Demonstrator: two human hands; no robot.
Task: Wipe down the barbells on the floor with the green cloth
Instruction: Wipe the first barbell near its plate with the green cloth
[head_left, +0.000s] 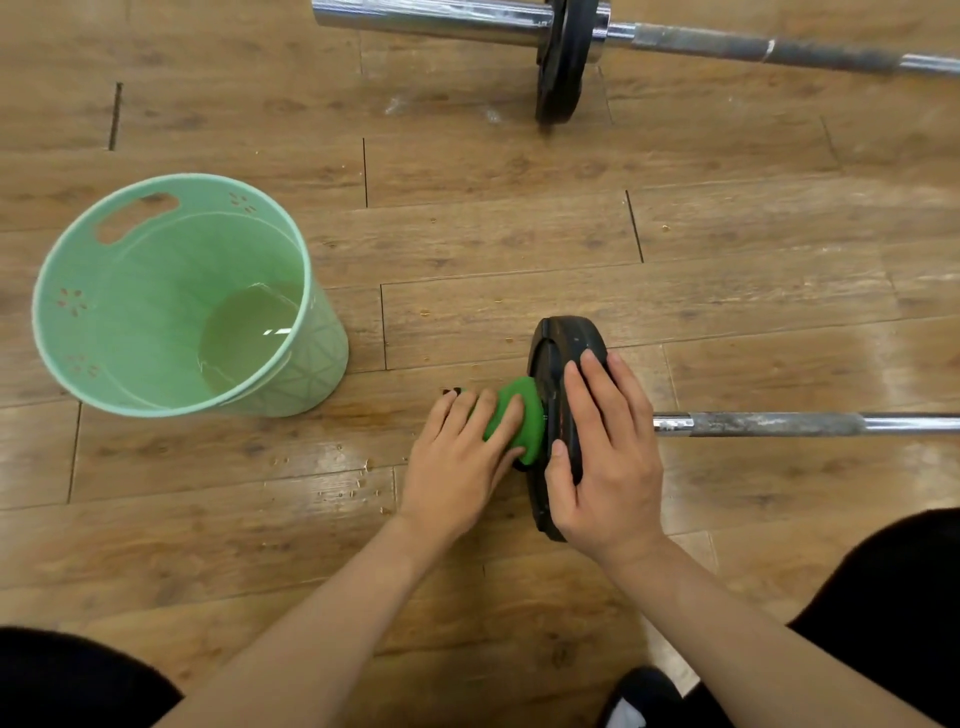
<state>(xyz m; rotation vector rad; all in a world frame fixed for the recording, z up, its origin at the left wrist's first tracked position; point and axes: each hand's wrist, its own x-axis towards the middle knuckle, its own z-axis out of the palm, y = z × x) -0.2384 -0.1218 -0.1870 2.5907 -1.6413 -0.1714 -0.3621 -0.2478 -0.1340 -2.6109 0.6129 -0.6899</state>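
Our left hand curls green cloth round barbell stub end, plate touching just right. Right hand grips plate rim; shaft runs rightward beyond.

A broad band of bare wooden floor lies open between two barbells. The far barbell and its black plate close off the top. A pale green bucket of water stands at left, with a gap of wet floor between it and the left hand. The near plate stands upright and its shaft runs off right; dark-clothed knees fill the bottom corners
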